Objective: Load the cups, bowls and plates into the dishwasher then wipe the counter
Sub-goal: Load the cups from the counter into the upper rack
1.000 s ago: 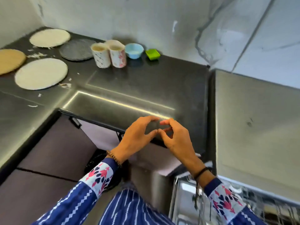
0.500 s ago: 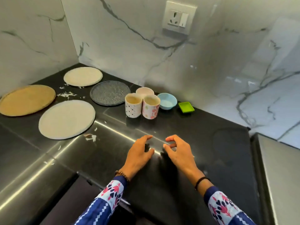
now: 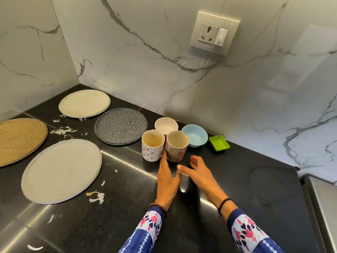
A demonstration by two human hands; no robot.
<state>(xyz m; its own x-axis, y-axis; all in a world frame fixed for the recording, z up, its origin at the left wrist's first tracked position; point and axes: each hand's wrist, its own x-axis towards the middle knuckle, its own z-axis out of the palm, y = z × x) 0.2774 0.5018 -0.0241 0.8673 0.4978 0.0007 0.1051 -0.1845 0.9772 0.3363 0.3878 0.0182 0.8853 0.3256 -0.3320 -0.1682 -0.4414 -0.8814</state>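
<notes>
Wall socket (image 3: 215, 32) w/ switch sits high up, above & a bit right of the right hand (image 3: 200, 177). Marble wall panels (image 3: 145, 61), white w/ grey veins, run behind both hands & turn a corner far left of the left hand (image 3: 166, 181). Pale scraps (image 3: 62, 131) lie well left of the left hand, approx. level w/ its fingertips. Smaller scrap clump (image 3: 96, 197) lies left of its wrist. Grey metal surface (image 3: 322, 207) at the frame edge, well right of the right hand.
</notes>
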